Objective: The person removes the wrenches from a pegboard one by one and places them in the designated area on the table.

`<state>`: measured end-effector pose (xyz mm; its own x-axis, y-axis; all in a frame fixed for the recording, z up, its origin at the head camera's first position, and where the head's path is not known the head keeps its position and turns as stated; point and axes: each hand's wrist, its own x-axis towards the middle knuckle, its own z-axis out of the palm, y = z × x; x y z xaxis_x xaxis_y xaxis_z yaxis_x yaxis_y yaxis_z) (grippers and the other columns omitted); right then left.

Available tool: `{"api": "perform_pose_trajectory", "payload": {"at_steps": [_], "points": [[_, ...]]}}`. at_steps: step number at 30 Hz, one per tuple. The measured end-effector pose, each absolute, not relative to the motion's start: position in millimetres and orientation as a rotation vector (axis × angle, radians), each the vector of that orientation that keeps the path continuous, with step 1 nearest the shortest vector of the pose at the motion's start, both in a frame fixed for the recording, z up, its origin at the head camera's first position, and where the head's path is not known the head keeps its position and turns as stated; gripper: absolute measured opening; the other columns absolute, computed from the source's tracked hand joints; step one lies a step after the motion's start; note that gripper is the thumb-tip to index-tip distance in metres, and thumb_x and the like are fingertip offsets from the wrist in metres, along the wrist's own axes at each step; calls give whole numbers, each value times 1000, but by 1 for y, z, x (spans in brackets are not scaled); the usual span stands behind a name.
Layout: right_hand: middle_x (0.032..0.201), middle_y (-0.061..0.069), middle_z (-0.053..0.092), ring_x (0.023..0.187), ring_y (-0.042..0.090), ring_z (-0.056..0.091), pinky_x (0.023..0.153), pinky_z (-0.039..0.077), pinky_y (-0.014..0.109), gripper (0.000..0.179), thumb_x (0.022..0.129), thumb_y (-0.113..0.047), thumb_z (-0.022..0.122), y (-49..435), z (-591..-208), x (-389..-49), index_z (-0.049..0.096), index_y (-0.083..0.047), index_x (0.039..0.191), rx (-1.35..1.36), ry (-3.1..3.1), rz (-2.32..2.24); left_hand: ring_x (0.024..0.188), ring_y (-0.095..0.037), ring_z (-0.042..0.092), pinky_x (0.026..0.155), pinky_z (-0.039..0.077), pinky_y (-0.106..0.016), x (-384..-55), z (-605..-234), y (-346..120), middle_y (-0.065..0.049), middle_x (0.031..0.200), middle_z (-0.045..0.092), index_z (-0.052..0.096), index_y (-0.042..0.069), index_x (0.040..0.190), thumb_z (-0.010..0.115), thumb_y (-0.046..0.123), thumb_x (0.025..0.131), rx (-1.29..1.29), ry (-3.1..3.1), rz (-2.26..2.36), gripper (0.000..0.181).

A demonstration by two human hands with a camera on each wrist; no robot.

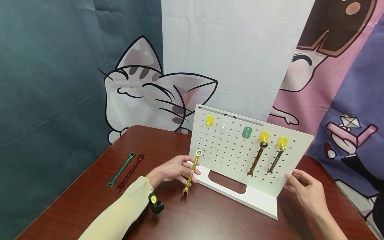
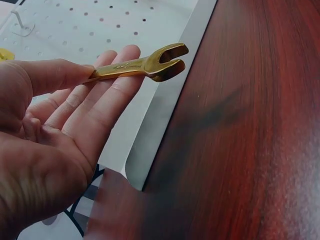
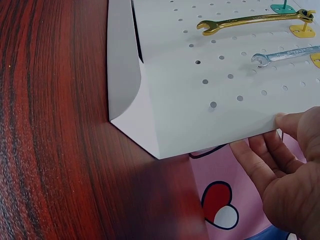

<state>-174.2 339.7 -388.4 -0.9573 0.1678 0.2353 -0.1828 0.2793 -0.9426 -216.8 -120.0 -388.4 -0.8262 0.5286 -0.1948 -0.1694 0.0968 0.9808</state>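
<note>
My left hand (image 1: 177, 168) pinches a gold combination wrench (image 2: 122, 68) between thumb and fingers, in front of the lower left of a white pegboard stand (image 1: 222, 150). The wrench's ring end points up and its open end down in the head view. At the board's right edge, my right hand (image 3: 285, 165) grips the panel between thumb and fingers. From yellow hooks on the board's right side hang a darker gold wrench (image 1: 256, 161) and a silver wrench (image 1: 275, 162). A yellow hook (image 1: 209, 121), a clear hook (image 1: 224, 125) and a green hook (image 1: 247, 132) carry nothing.
A green wrench (image 1: 121, 169) and a red wrench (image 1: 130, 172) lie side by side on the brown wooden table (image 1: 90, 203), left of my left arm. Behind the table hangs a cloth backdrop (image 1: 222, 50) with cartoon figures.
</note>
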Motion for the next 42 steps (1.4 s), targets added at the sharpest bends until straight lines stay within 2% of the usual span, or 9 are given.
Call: {"api": "perform_pose_trajectory", "payload": {"at_steps": [20,28,42], "points": [[85,-18,74,69,4,77,66,63,23,15,100,-9,73,340,-388,-176,75,-24,102,8,-2278,1711,87,-23,80,73,68,-41,-215,-399,-135,-28,124,73,50,-6,141,59,-6,101,306,1901,1739,41],[85,-18,74,68,4,77,65,64,23,13,100,-9,73,339,-388,-176,75,-22,102,6,-2296,1684,88,-22,79,70,67,-36,-212,-402,-142,-27,122,73,47,-9,143,57,-7,100,307,1912,1726,44],[86,-18,74,68,6,78,65,63,20,16,100,-10,73,341,-388,-174,75,-25,103,20,-2288,1725,89,-23,79,71,68,-38,-210,-408,-158,-29,124,72,52,-7,141,58,-7,98,280,1942,1714,43]]}}
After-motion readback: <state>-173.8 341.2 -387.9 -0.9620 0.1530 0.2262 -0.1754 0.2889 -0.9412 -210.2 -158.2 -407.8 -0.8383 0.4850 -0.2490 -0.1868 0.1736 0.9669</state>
